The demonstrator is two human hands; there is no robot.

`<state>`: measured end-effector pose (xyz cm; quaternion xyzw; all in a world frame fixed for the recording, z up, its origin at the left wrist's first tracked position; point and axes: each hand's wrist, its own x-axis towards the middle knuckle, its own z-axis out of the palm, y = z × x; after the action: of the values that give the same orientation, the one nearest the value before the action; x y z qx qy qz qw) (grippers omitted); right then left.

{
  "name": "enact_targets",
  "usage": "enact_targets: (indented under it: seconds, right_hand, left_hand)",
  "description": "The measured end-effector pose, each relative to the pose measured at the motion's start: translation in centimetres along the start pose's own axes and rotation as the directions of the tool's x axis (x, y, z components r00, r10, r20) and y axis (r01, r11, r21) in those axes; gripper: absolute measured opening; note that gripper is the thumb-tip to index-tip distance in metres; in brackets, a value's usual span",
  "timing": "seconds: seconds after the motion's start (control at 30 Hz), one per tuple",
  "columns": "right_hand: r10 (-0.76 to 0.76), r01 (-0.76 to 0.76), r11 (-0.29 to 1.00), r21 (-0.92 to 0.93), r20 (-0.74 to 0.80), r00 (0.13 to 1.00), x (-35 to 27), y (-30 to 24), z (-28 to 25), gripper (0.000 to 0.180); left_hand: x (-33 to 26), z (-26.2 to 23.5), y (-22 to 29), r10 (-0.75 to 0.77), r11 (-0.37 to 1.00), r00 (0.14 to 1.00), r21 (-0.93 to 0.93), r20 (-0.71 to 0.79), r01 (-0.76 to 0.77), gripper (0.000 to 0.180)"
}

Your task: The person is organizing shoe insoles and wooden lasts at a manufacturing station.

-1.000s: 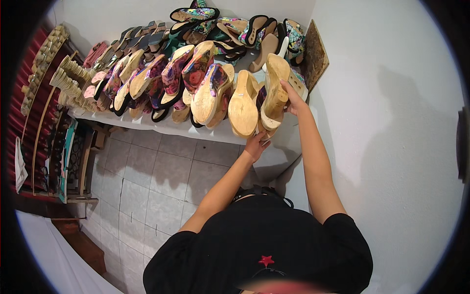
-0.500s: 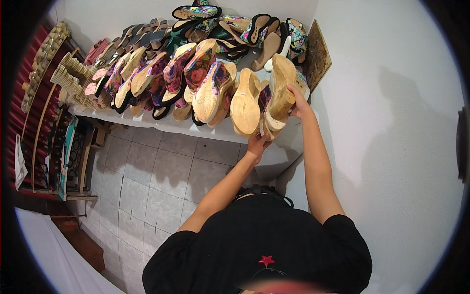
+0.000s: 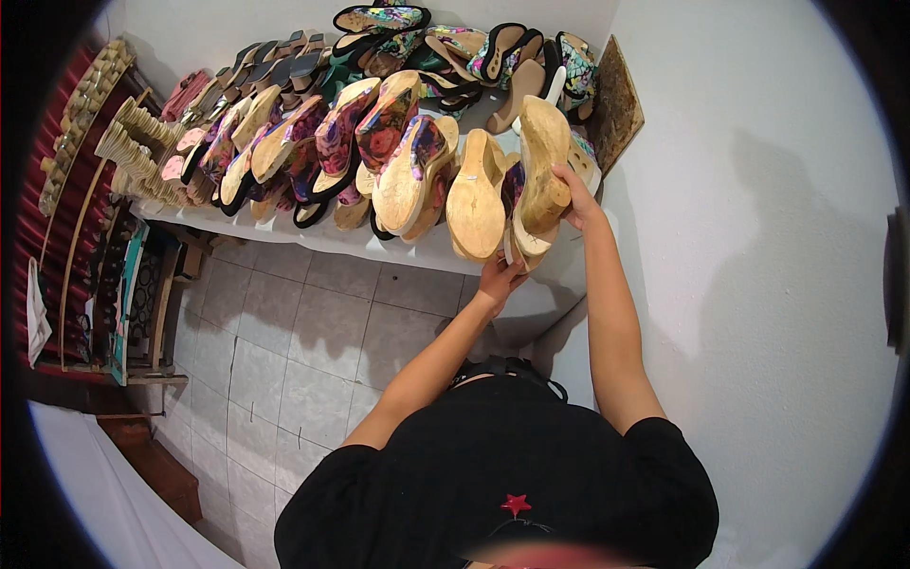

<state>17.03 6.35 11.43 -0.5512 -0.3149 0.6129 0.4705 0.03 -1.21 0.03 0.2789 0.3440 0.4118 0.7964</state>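
At the right end of the shoe table, my right hand (image 3: 577, 197) grips a pale wooden high-heeled sole (image 3: 541, 137) by its heel side, with the fingers partly hidden behind it. The sole's thick heel block faces me. Beneath its near end shows another light wooden sole (image 3: 534, 244). My left hand (image 3: 502, 280) is closed at the near edge of this lower sole, its fingertips partly covered. Just left of both hands rests a wooden sole (image 3: 476, 209) with its broad face toward me. A flower-patterned wooden sandal (image 3: 411, 180) leans beside it.
Several more sandals and soles stand in rows on the white-covered table (image 3: 351, 245). A rough board (image 3: 621, 100) leans at its right end, near the white wall (image 3: 758, 332). Stacks of pale soles (image 3: 133, 156) and a rack (image 3: 142, 294) are at left, above grey floor tiles (image 3: 313, 341).
The upper wooden sole in my right hand has shifted slightly away and left, tilting so more of the sole under it shows. My left hand has hardly moved.
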Motion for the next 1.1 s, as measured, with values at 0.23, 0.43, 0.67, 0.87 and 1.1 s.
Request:
enact_targets:
  seconds: [0.23,0.43,0.67,0.87,1.1]
  right_hand:
    - [-0.021,0.030,0.997,-0.071,0.122,0.992,0.4,-1.0,1.4,0.052]
    - [0.016,-0.016,1.000,0.000,0.050,0.999,0.8,-0.2,1.5,0.057]
    - [-0.017,0.015,0.999,0.043,0.041,0.999,1.3,-0.2,1.4,0.057]
    - [0.027,-0.027,0.999,-0.031,-0.014,1.000,0.9,-0.9,1.7,0.064]
    - [0.086,-0.099,0.982,-0.163,-0.081,0.993,1.7,-0.6,-0.6,0.079]
  left_hand:
    - [0.2,-0.4,-0.3,0.026,0.999,1.000,-0.022,0.016,-0.026,0.028]
    - [-0.2,-0.4,0.4,0.011,0.997,1.000,-0.073,0.017,-0.010,0.031]
    - [-0.1,-0.1,0.3,0.005,0.998,1.000,-0.067,-0.012,-0.006,0.033]
    - [-0.1,0.2,0.5,0.009,0.999,1.000,-0.049,-0.026,-0.010,0.043]
    - [0.2,0.5,0.6,-0.006,0.999,1.000,0.038,-0.001,0.006,0.058]
